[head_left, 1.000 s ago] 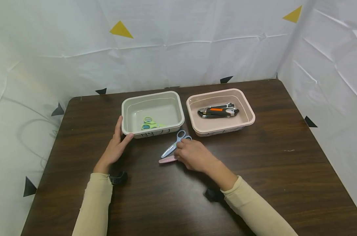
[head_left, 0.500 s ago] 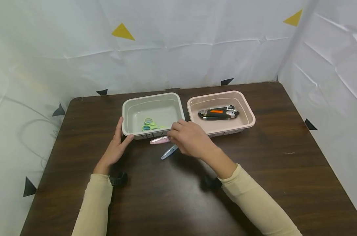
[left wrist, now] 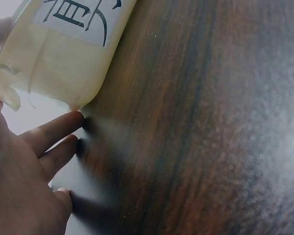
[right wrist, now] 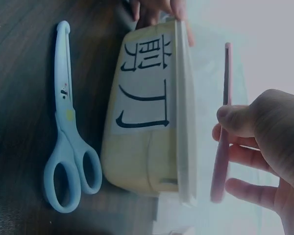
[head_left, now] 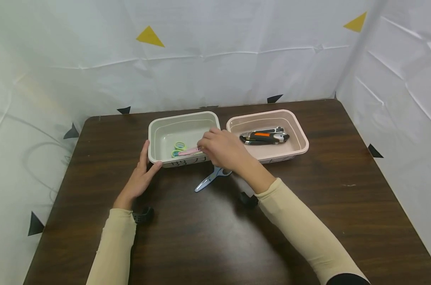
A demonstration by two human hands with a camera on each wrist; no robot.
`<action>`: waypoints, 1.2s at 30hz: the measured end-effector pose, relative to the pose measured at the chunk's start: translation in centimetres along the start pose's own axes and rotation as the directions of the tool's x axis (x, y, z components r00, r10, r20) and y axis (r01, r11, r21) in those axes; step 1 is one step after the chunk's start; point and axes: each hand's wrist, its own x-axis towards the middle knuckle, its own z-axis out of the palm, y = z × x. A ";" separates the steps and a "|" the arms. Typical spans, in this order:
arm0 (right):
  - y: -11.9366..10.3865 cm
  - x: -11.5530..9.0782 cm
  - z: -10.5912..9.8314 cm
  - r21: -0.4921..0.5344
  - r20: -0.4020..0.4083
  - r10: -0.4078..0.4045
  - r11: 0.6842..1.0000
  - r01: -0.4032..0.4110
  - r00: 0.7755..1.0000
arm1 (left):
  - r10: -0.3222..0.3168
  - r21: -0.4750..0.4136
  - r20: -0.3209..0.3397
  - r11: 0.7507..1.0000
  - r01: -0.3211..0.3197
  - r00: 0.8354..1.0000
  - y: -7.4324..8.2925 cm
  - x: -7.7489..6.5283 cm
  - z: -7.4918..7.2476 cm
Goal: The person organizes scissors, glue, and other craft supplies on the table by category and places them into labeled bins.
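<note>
In the head view my left hand (head_left: 138,178) rests against the left end of a pale grey-green bin (head_left: 160,119), its thumb on the front rim. The left wrist view shows its fingers extended beside the bin's corner. My right hand (head_left: 225,149) pinches pink scissors (head_left: 189,151) above that bin's front right part; in the right wrist view the scissors (right wrist: 220,166) appear edge-on between thumb and fingers. Scissors with green handles (head_left: 177,149) lie inside the bin, partly hidden. Light-blue scissors (head_left: 205,183) lie on the table before it, blades pointing toward the front left.
A pink bin (head_left: 301,149) stands to the right, holding black utility knives (head_left: 265,137), one with an orange mark. A label (right wrist: 143,83) with dark characters is on the grey-green bin's front. Both bins stand on the dark wooden table (head_left: 343,198), with white sheeting behind.
My right hand has lifted the pink scissors from the table beside the blue scissors and carried them up and away from me, over the grey-green bin. The left hand has stayed in place.
</note>
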 end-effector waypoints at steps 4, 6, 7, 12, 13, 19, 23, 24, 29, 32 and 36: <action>0.4 0.9 0.7 0.023 0.056 -0.007 1.000 0.005 0.998 | 0.002 0.002 -0.003 1.000 -0.002 1.000 -0.2 0.0 0.1; 0.5 1.2 1.1 0.034 0.082 -0.009 0.999 0.007 0.997 | 0.003 0.004 -0.005 1.000 -0.003 1.000 -0.2 0.0 0.1; 0.6 1.4 1.3 0.039 0.095 -0.009 0.999 0.006 0.995 | 0.003 0.007 -0.005 1.000 -0.003 1.000 -0.2 0.0 0.1; 0.8 2.0 2.0 0.059 0.169 0.032 0.997 -0.042 0.985 | 0.009 0.003 -0.009 1.000 -0.009 1.000 -0.2 -0.1 0.1; 0.9 2.1 2.1 0.068 0.185 0.045 0.996 -0.058 0.982 | 0.012 0.001 -0.009 1.000 -0.012 1.000 -0.2 -0.1 0.1; 1.2 2.3 2.6 0.121 0.246 0.088 0.985 -0.120 0.965 | 0.027 -0.007 -0.006 1.000 -0.027 1.000 -0.2 0.1 0.1; 1.4 2.5 2.7 0.159 0.280 0.083 0.978 -0.132 0.956 | 0.031 -0.009 -0.008 0.999 -0.031 0.999 -0.2 0.1 0.1; 1.4 2.6 2.7 0.172 0.293 0.083 0.976 -0.137 0.953 | 0.031 -0.008 -0.008 0.999 -0.031 0.999 -0.2 0.1 0.1; 1.6 2.9 2.8 0.210 0.348 0.083 0.964 -0.164 0.934 | 0.028 -0.009 -0.008 1.000 -0.028 1.000 -0.2 0.1 0.1; 1.7 3.1 3.0 0.225 0.361 0.088 0.958 -0.178 0.928 | 0.028 -0.010 -0.009 1.000 -0.028 1.000 -0.3 0.1 0.2; 1.9 3.1 3.2 0.239 0.362 0.094 0.952 -0.190 0.927 | 0.037 -0.015 -0.013 0.999 -0.037 0.999 -0.4 0.1 0.2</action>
